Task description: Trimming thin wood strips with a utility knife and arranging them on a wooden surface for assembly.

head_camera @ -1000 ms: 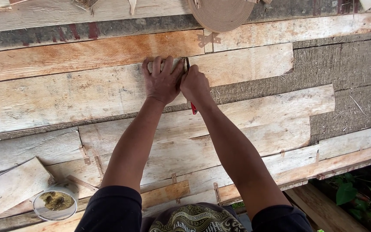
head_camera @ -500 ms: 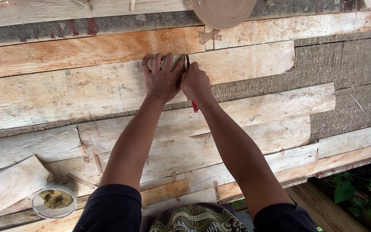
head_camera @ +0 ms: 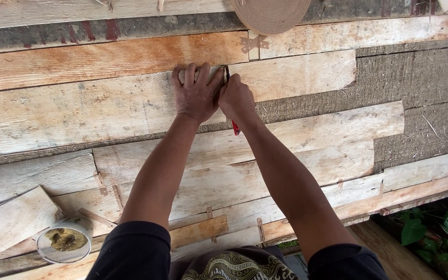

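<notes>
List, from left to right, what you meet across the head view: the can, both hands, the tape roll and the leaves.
can → left hand → right hand → tape roll → leaves

light: soft, even daylight | shadows: faint | glare: none | focus: sharp
</notes>
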